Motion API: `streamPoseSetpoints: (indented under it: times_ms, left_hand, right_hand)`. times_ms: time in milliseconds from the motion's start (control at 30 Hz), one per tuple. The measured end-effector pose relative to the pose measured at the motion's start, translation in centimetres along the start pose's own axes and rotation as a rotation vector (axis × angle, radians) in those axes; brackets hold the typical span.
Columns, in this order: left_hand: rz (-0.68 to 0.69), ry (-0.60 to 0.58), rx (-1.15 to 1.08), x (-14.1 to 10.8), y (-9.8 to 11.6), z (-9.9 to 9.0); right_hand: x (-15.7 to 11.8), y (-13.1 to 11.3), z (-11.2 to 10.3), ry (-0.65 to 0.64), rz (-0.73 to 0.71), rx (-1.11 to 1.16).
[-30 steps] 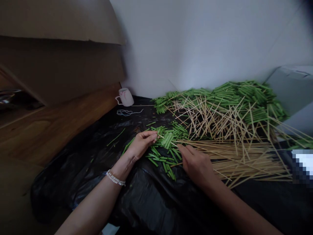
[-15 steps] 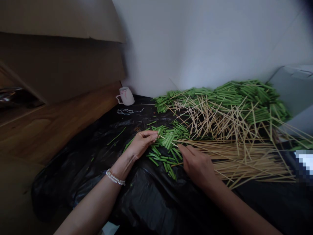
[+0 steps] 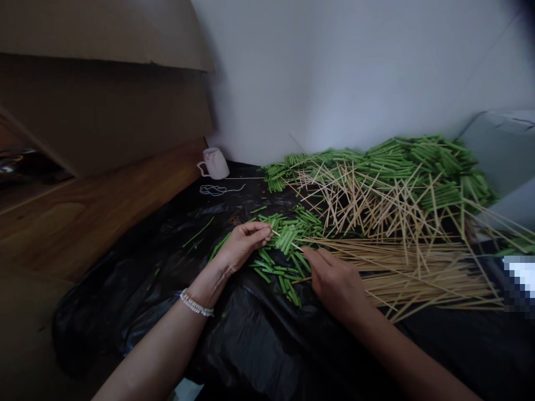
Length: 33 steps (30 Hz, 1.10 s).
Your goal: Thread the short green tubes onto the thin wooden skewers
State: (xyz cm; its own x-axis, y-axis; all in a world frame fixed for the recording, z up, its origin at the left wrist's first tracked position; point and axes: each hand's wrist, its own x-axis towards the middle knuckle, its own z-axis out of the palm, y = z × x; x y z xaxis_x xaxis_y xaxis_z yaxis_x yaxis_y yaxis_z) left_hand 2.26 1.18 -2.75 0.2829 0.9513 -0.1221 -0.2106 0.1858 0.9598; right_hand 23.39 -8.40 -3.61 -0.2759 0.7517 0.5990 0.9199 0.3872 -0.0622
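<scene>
Mid-frame, we have short green stems (image 3: pixel 286 239) crosswise on a thin pale stick (image 3: pixel 297 246), left grip (image 3: pixel 244 244) and right grip (image 3: pixel 337 280) pinching it either side; black plastic (image 3: pixel 254 345) edges wood (image 3: pixel 137 192), left.

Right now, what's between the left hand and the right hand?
In the head view, a thin stick spans from left hand to right hand, with short green stems across its middle; loose stems lie around it.
</scene>
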Motion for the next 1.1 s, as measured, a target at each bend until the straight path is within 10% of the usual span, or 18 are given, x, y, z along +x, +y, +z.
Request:
streamPoseSetpoints:
  times_ms: [467,700,867,1100]
  left_hand:
    - [-0.086,-0.051,0.02,-0.9,0.2,1.4]
    - [0.088,0.016,0.101,-0.5,0.8,0.7]
    - [0.297,0.225,0.504,0.2,1.4,-1.1]
    - [0.422,0.115,1.216,0.2,0.8,-1.5]
  right_hand:
    - [0.0,-0.5,0.1,-0.009,0.016,0.052]
    - [0.4,0.8,-0.2,0.064,0.032,0.019]
    - [0.5,1.8,-0.3,0.086,0.064,-0.01]
    - [0.3,1.5,-0.1,0.064,0.049,-0.041]
